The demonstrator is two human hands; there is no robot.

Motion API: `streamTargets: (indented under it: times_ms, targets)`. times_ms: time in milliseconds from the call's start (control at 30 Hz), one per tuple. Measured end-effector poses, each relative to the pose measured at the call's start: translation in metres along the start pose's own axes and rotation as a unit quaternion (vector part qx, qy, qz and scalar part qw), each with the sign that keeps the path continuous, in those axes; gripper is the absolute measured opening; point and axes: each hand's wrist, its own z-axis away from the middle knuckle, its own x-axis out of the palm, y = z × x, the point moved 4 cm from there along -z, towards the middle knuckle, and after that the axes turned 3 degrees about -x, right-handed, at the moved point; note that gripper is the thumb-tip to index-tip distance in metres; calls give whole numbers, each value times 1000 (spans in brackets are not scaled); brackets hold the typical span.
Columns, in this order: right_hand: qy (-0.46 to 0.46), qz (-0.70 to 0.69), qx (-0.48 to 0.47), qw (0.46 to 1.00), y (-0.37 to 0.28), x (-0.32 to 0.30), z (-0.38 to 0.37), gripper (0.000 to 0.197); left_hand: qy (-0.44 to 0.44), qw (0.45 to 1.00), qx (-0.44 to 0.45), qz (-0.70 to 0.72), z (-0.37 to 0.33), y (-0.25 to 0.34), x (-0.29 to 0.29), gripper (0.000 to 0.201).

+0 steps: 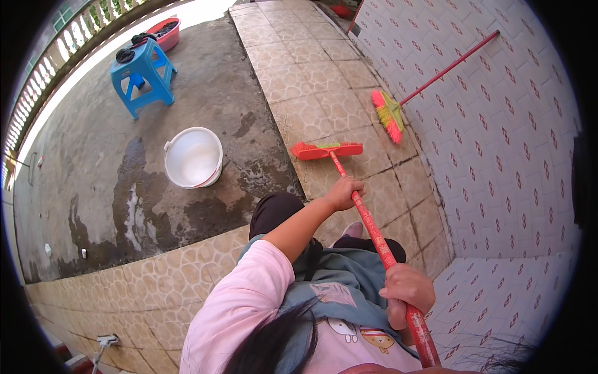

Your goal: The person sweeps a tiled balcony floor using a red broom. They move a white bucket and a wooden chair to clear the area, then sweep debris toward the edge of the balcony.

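Observation:
Both hands grip one red broom (367,218) with a long patterned handle. My left hand (343,192) is wrapped round the lower part of the handle, close above the red head. Higher up, nearer my body, my right hand (408,292) is closed round the same handle. The broom's head rests on the tan tiled floor (311,115), beside the edge of the rough concrete; orange and green bristles show at its far side. Its top end runs out of the picture at the bottom.
A white bucket (194,158) stands on wet concrete (243,206). Farther off are a blue stool (143,78) with dark items on it and a pink basin (169,37). Another broom (389,112) leans on the tiled wall (492,156). A squeegee-like tool (107,340) lies lower left.

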Motion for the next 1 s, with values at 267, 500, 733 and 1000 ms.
streamTargets:
  times_ms: [267,500,733,1000]
  targets:
    - [73,81,71,991,-41,-29,-1,5,-40,996,-36,73,21,48,80,22]
    - [31,42,15,999,-49,-22,2,7,-77,995,-13,67,31,63,62,21]
    - [-61,-44,23,997,-30,-8,7,23,19,998,-55,-8,40,19,10,24]
    - [-70,-17,55,996,-53,-21,6,24,-25,997,-35,61,34,61,51,24]
